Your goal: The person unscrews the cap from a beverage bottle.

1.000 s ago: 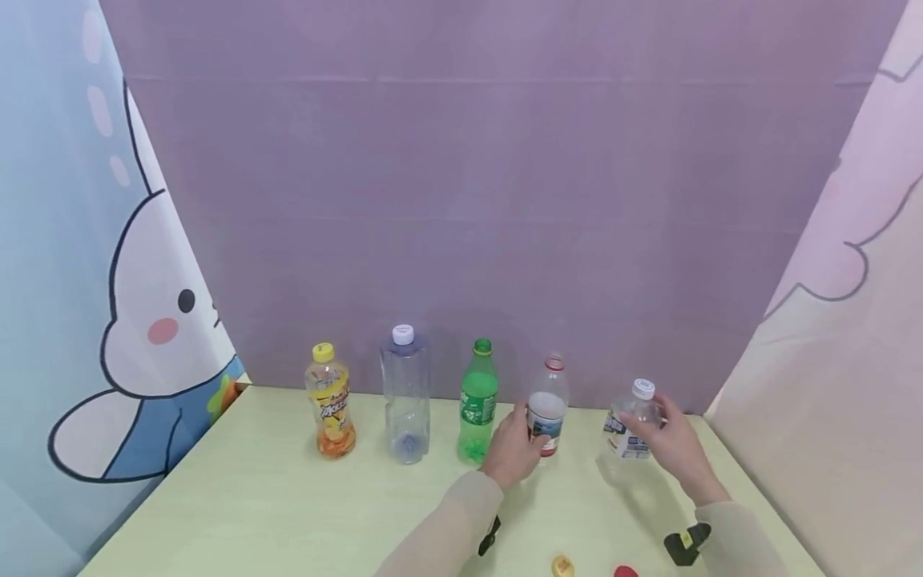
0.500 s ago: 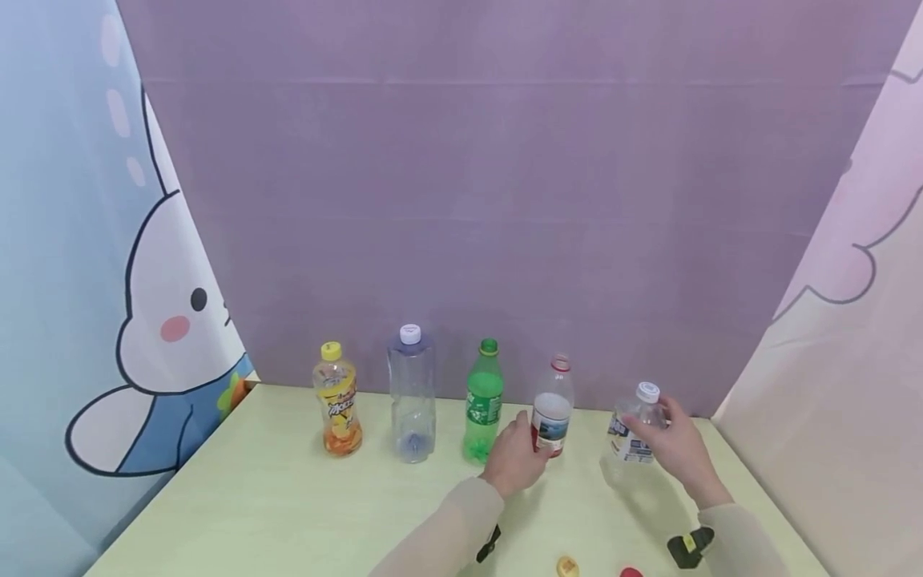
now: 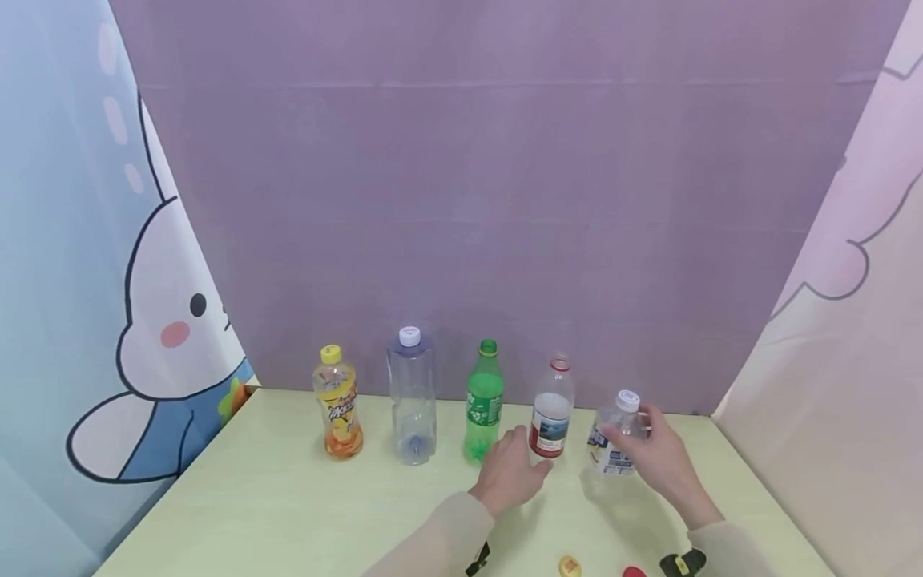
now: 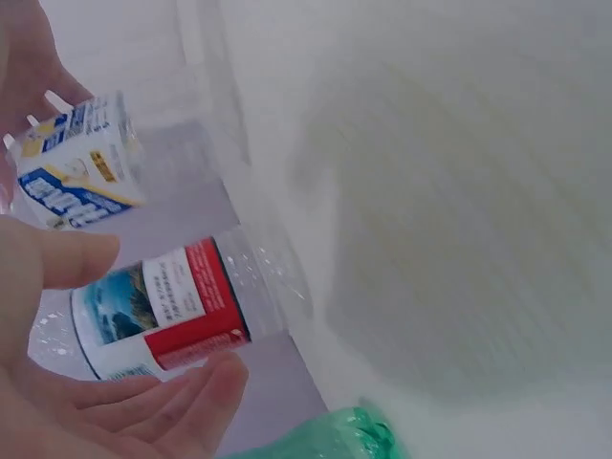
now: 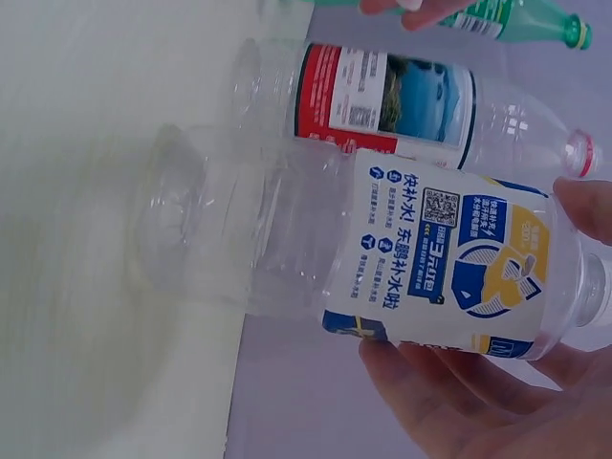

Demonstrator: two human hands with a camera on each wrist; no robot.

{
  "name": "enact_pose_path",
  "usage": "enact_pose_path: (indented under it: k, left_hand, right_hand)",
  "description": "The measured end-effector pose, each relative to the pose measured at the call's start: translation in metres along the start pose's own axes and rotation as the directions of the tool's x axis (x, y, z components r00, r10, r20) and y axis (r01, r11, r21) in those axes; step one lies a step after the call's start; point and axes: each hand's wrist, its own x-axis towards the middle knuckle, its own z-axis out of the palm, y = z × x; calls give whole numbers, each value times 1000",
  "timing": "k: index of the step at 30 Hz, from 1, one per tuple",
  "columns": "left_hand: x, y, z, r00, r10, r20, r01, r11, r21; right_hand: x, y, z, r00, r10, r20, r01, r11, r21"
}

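My right hand [image 3: 662, 458] grips a clear plastic bottle [image 5: 435, 263] with a white cap and a blue-white-yellow label, thumb on one side and fingers on the other. Whether its base touches the table cannot be told. Just left of it stands an uncapped clear bottle [image 3: 552, 413] with a red neck ring and a red-and-white label. In front of that one is my left hand [image 3: 509, 474], its thumb and fingers spread apart around the label in the left wrist view [image 4: 96, 382], with no plain grip. An uncapped green bottle [image 3: 484, 405] is close behind the left hand.
Farther left stand a tall clear bottle [image 3: 413, 401] with a white cap and a yellow-capped bottle [image 3: 338, 405] with an orange base. A yellow cap [image 3: 570, 566] and a red cap [image 3: 634, 571] lie at the table's [image 3: 288, 513] near side. A purple cloth [image 3: 461, 200] hangs behind.
The right hand has brought the white-capped bottle left, closer to the red-label bottle. My left hand has drawn back slightly from the red-label bottle, which stays standing.
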Motion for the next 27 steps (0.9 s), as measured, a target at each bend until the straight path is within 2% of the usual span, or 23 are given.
enact_pose_path:
  k: [5,10,16,23,27]
  left_hand:
    - [-9,0,-3,998,27,60,-22,997,-78]
    - [-17,-2,-5,992,77,102,-72,996,-52]
    - [-24,-4,-9,990,111,91,-102,991,-91]
    - [-29,-6,-14,991,102,90,-88,985,-148]
    - [-33,-9,-17,991,119,67,-105,977,-184]
  right_hand:
    - [-9,-12,10,999,-32,-6,32,999,9]
    - [-17,-23,17,996,-81,-33,82,996,29]
    - [-23,-34,25,991,-127,-51,130,989,66]
    - [-29,-47,36,984,-164,-69,172,974,149]
    - [-32,-52,41,982,-173,-76,184,968,172]
